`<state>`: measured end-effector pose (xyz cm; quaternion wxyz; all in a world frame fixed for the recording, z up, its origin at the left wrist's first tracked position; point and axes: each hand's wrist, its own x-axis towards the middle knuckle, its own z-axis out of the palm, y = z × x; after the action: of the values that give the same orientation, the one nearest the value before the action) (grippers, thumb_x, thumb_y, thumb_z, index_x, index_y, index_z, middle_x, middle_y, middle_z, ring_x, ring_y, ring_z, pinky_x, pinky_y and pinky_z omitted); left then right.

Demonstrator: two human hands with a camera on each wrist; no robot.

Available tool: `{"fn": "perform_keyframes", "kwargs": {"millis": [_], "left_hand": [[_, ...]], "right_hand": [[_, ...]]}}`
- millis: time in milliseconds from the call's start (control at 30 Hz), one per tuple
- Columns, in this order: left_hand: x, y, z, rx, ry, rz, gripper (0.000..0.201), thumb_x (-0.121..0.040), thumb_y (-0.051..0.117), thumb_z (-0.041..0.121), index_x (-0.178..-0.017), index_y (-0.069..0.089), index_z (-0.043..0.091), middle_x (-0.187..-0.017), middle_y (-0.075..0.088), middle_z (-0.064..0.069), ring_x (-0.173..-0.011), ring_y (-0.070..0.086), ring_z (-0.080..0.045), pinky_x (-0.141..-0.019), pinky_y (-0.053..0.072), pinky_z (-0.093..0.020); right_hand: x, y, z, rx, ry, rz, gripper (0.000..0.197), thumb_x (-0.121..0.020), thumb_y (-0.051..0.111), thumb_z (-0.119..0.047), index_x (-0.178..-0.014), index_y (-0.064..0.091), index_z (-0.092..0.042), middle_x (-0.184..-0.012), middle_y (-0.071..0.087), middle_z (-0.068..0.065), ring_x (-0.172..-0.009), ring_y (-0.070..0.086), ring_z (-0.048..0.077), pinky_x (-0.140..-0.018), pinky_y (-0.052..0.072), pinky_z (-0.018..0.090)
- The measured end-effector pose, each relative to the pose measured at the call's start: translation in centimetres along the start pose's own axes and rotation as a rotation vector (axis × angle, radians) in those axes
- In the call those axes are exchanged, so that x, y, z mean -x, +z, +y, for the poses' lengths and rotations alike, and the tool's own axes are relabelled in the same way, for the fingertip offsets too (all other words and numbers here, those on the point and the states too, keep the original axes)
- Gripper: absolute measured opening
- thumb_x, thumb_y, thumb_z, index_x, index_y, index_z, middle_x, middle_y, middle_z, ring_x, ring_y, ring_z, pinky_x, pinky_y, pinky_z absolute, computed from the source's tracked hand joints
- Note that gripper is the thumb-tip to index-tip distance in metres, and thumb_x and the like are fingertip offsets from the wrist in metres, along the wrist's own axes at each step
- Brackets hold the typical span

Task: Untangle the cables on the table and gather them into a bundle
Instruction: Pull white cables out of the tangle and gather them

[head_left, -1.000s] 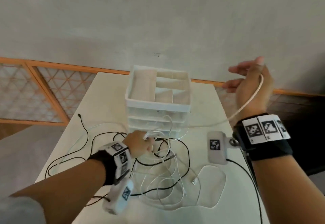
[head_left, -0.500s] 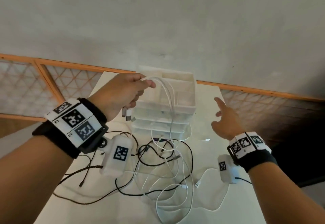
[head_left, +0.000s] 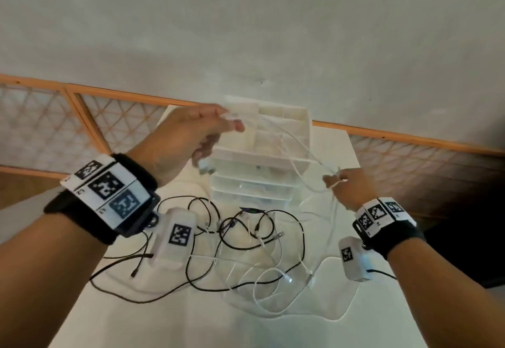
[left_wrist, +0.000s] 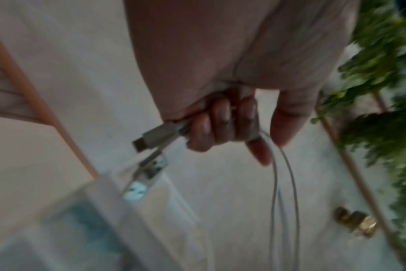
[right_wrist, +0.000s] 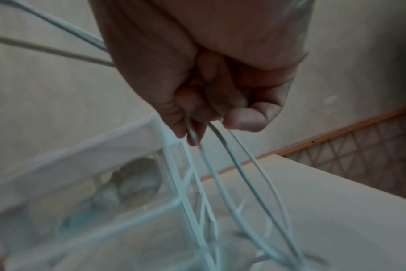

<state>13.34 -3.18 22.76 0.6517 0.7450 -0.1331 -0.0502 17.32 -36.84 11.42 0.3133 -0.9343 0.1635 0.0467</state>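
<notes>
A tangle of black cables (head_left: 240,241) and white cables (head_left: 273,284) lies on the white table (head_left: 131,317). My left hand (head_left: 196,131) is raised in front of the drawer unit and grips white cable strands (left_wrist: 283,183), with two USB plugs (left_wrist: 151,139) sticking out below the fist. My right hand (head_left: 347,183) is lower, at the right, its fingers curled around the same white strands (right_wrist: 243,165). The strands run taut between both hands (head_left: 289,134) and drop from the right hand to the table.
A white plastic drawer unit (head_left: 262,164) with an open compartmented top stands at the table's far middle. An orange-framed lattice railing (head_left: 109,118) runs behind the table under a grey wall. The table's right edge (head_left: 382,279) is near my right wrist.
My left hand rose from the table with the white cable and its plugs. My right hand came down from high on the right, opened, then closed on the white strands beside the drawers.
</notes>
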Motion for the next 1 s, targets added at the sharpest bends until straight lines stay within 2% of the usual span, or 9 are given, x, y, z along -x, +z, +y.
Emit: {"fn": "perform_keyframes", "kwargs": {"millis": [133, 267, 367, 467, 533, 600, 700, 800, 1000], "left_hand": [[0.5, 0.5, -5.0, -0.420, -0.286, 0.005, 0.044, -0.097, 0.047, 0.050, -0.084, 0.070, 0.016, -0.059, 0.043, 0.010, -0.053, 0.037, -0.008, -0.054, 0.032, -0.025], [0.4, 0.8, -9.8, -0.477, -0.397, 0.148, 0.052, -0.099, 0.043, 0.052, -0.067, 0.054, 0.012, -0.055, 0.039, 0.003, -0.051, 0.035, -0.016, -0.054, 0.029, -0.030], [0.0, 0.7, -11.1, -0.399, -0.480, 0.258, 0.051, -0.101, 0.043, 0.048, -0.068, 0.052, 0.011, -0.052, 0.037, 0.001, -0.046, 0.031, -0.017, -0.049, 0.026, -0.028], [-0.1, 0.8, -10.8, -0.122, -0.563, 0.263, 0.041, -0.103, 0.047, 0.039, -0.075, 0.053, 0.009, -0.052, 0.031, 0.000, -0.044, 0.022, -0.016, -0.040, 0.021, -0.019], [-0.1, 0.9, -10.2, -0.024, -0.567, 0.229, 0.035, -0.104, 0.045, 0.032, -0.079, 0.053, 0.009, -0.047, 0.029, 0.004, -0.040, 0.021, -0.013, -0.036, 0.020, -0.018], [-0.2, 1.2, -9.5, 0.061, -0.549, 0.209, 0.030, -0.105, 0.043, 0.027, -0.082, 0.052, 0.009, -0.045, 0.028, 0.007, -0.037, 0.020, -0.009, -0.034, 0.020, -0.018], [-0.7, 1.9, -8.3, 0.194, -0.527, 0.200, 0.027, -0.106, 0.041, 0.022, -0.083, 0.051, 0.010, -0.048, 0.027, 0.007, -0.038, 0.018, -0.008, -0.034, 0.018, -0.018], [-1.2, 2.7, -7.0, 0.263, -0.513, 0.186, 0.024, -0.103, 0.042, 0.017, -0.081, 0.052, 0.011, -0.047, 0.030, 0.007, -0.039, 0.019, -0.008, -0.035, 0.018, -0.018], [-2.0, 3.0, -5.9, 0.310, -0.535, 0.182, 0.019, -0.097, 0.044, 0.014, -0.080, 0.052, 0.012, -0.052, 0.040, 0.001, -0.040, 0.027, -0.011, -0.039, 0.020, -0.021]], "right_hand": [[0.3, -3.2, -3.1, -0.399, -0.110, 0.156, 0.018, -0.096, 0.064, -0.026, -0.080, 0.066, -0.018, -0.087, 0.073, 0.004, -0.052, 0.062, 0.008, -0.046, 0.051, 0.027], [1.9, -5.0, -6.0, -0.536, -0.310, 0.376, 0.040, -0.088, 0.068, -0.054, -0.082, 0.067, -0.014, -0.067, 0.072, 0.002, -0.043, 0.056, 0.017, -0.045, 0.048, 0.028], [1.3, -2.4, -3.9, -0.388, -0.284, 0.227, 0.027, -0.089, 0.071, -0.039, -0.109, 0.063, -0.024, -0.095, 0.073, 0.003, -0.054, 0.066, 0.021, -0.055, 0.054, 0.033], [1.5, 1.6, 0.7, -0.113, -0.100, -0.092, 0.085, -0.087, 0.075, -0.026, -0.150, 0.019, -0.044, -0.107, 0.058, -0.015, -0.076, 0.074, 0.025, -0.078, 0.059, 0.044], [2.5, 4.0, 2.9, -0.003, -0.001, -0.066, 0.082, -0.085, 0.071, -0.020, -0.147, 0.018, -0.034, -0.100, 0.063, -0.010, -0.086, 0.072, 0.031, -0.088, 0.057, 0.046], [3.6, 5.8, 4.2, 0.042, 0.062, 0.022, 0.048, -0.083, 0.061, -0.013, -0.124, 0.038, -0.023, -0.085, 0.065, -0.002, -0.085, 0.067, 0.032, -0.083, 0.054, 0.038], [5.5, 8.3, 6.1, 0.322, 0.054, -0.207, 0.021, -0.080, 0.061, -0.023, -0.098, 0.056, -0.032, -0.099, 0.066, -0.003, -0.092, 0.065, 0.022, -0.084, 0.053, 0.033], [6.8, 10.5, 7.6, 0.470, 0.022, -0.330, 0.031, -0.084, 0.065, -0.041, -0.115, 0.059, -0.041, -0.123, 0.055, -0.009, -0.114, 0.060, 0.017, -0.098, 0.047, 0.033], [4.7, 8.5, 5.4, 0.406, -0.145, -0.191, 0.019, -0.097, 0.052, -0.044, -0.101, 0.069, -0.036, -0.112, 0.068, -0.011, -0.116, 0.056, 0.018, -0.103, 0.040, 0.037]]}}
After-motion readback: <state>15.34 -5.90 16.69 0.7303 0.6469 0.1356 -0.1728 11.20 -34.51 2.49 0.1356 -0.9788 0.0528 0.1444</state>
